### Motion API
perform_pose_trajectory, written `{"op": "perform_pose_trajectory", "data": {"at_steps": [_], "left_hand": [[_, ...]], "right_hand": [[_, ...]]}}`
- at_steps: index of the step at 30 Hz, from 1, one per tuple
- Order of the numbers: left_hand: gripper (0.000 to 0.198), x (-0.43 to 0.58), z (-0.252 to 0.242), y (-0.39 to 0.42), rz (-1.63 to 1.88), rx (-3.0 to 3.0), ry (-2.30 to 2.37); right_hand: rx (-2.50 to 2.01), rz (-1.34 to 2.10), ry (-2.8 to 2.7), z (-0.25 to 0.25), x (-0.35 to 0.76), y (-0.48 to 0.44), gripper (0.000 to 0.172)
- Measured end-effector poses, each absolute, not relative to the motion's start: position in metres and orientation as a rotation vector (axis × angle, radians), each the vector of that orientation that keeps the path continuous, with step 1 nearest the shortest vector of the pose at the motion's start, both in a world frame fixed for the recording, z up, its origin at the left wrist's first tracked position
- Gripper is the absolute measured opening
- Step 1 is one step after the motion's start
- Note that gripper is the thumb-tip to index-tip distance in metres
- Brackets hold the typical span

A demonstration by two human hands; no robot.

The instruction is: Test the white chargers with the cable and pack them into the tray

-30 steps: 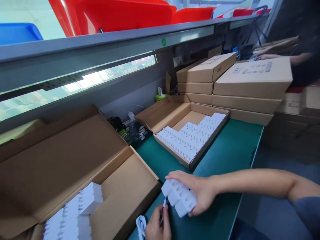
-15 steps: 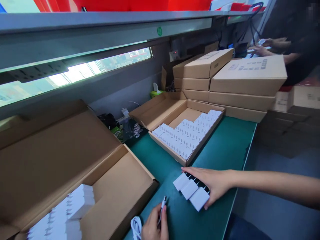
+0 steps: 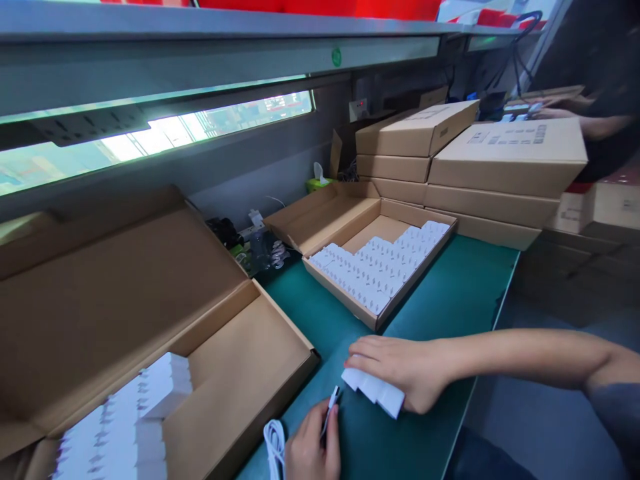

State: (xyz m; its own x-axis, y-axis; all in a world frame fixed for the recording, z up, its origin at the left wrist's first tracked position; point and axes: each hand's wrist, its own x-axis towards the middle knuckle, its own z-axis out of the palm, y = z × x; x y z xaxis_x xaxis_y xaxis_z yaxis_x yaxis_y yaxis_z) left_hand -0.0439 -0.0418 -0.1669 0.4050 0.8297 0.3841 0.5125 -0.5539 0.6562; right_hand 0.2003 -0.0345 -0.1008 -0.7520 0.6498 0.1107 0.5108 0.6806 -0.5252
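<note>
My left hand (image 3: 313, 445), at the bottom centre, pinches a white cable plug (image 3: 333, 398) between closed fingers. Just left of it lies a coiled white cable (image 3: 275, 445) on the green table. To the right, my right hand (image 3: 400, 368) is wrapped over a short row of white adapters (image 3: 379, 393), its fingers covering their tops. Beyond the hands, an open cardboard box (image 3: 379, 322) holds rows of white adapters, prongs up. A larger open box (image 3: 250, 387) at the left holds stacked white adapters (image 3: 167, 393).
Closed cardboard boxes (image 3: 505, 157) are stacked at the back right of the green table (image 3: 450, 300). A shelf (image 3: 225, 60) runs overhead. Cables and small items (image 3: 267, 250) lie by the wall. Another person's hand (image 3: 555, 113) shows behind the stack.
My right hand has turned over the row of adapters, and its fingers now cover their tops. My left hand still holds the plug, slightly higher and to the right. The camera view has shifted slightly.
</note>
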Motion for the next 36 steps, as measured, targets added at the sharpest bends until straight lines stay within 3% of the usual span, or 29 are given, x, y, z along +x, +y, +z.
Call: {"op": "perform_pose_trajectory", "data": {"at_steps": [4, 11, 24, 36], "left_hand": [[0.021, -0.043, -0.165, -0.044, 0.989, 2.238, 1.150], [0.017, -0.040, -0.160, -0.051, 1.068, 2.290, 1.192], [0.015, -0.035, -0.166, -0.069, 1.168, 2.284, 1.292], [0.017, -0.037, -0.168, -0.071, 1.046, 2.359, 1.239]], "right_hand": [[-0.805, 0.704, -2.661, -0.101, 0.185, -0.032, 0.085], [-0.929, 0.585, -2.767, -0.102, 0.170, -0.039, 0.089], [-1.030, 0.671, -2.681, -0.117, 0.164, -0.045, 0.092], [-1.037, 0.677, -2.642, -0.116, 0.163, -0.044, 0.091]]}}
